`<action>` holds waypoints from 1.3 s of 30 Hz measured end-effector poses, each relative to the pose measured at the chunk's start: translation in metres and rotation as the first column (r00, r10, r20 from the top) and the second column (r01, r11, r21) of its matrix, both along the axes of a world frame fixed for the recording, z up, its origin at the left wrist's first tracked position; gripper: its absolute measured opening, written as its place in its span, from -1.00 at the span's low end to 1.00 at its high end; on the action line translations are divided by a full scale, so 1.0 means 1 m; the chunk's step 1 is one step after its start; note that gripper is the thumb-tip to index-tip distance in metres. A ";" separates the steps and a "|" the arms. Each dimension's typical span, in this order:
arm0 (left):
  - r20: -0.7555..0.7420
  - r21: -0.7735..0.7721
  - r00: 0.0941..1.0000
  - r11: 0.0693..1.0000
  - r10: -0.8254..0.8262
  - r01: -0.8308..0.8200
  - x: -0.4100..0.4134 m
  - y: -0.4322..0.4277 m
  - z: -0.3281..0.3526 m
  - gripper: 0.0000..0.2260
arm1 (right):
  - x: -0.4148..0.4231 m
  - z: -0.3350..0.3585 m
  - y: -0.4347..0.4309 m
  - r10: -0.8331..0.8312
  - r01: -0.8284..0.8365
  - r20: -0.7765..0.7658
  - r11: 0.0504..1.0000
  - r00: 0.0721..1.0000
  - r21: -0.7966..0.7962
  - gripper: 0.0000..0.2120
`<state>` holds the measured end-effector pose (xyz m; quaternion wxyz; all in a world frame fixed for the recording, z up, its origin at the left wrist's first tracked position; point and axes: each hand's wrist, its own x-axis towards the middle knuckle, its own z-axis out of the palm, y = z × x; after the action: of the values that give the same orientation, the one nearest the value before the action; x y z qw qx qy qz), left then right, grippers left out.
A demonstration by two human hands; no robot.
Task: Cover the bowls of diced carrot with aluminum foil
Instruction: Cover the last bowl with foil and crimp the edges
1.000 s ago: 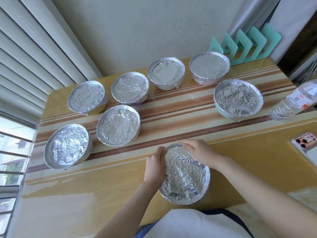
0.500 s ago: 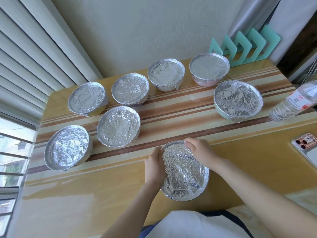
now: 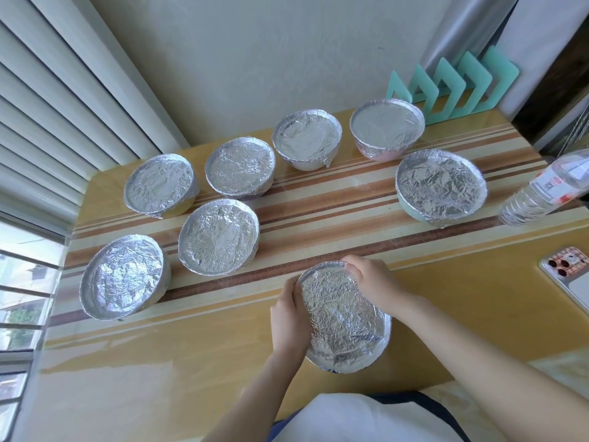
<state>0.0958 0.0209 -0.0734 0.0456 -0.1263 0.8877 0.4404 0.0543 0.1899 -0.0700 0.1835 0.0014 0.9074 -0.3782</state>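
A foil-covered bowl (image 3: 342, 317) sits near the front of the table between both hands. My left hand (image 3: 288, 317) grips its left rim with fingers curled around the foil edge. My right hand (image 3: 371, 280) grips the far right rim, fingers curled over the foil. Several other foil-covered bowls stand further back: one at the left (image 3: 122, 275), one beside it (image 3: 218, 236), a row along the back (image 3: 306, 137), and a larger one at the right (image 3: 441, 185). No carrot shows through any foil.
A plastic water bottle (image 3: 541, 191) lies at the right edge. A phone (image 3: 570, 275) lies face down near the right front. A teal zigzag rack (image 3: 455, 82) stands against the back wall. The striped wooden table (image 3: 318, 202) ends at window blinds on the left.
The near bowl has slid a little away from me with both hands on its rim. My right hand shifted slightly along the far rim.
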 end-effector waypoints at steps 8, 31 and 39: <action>-0.163 -0.065 0.954 0.967 -0.252 0.245 -0.014 -0.006 0.003 -0.85 | 0.004 0.025 -0.010 0.166 -0.166 0.001 0.985 0.986 -0.047 -0.70; -0.338 -0.138 0.903 0.963 -0.264 0.230 -0.016 -0.004 -0.005 -0.84 | -0.009 0.029 -0.009 0.255 -0.215 0.203 0.956 0.945 -0.199 -0.61; -0.341 -0.153 0.893 0.954 -0.295 0.257 -0.012 -0.005 -0.011 -0.78 | -0.001 0.017 -0.013 0.224 -0.186 0.200 0.963 0.954 -0.195 -0.56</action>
<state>0.0837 0.0161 -0.0843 -0.0622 0.0818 0.9114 0.3984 0.0537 0.1765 -0.0529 0.3210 -0.0672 0.8399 -0.4324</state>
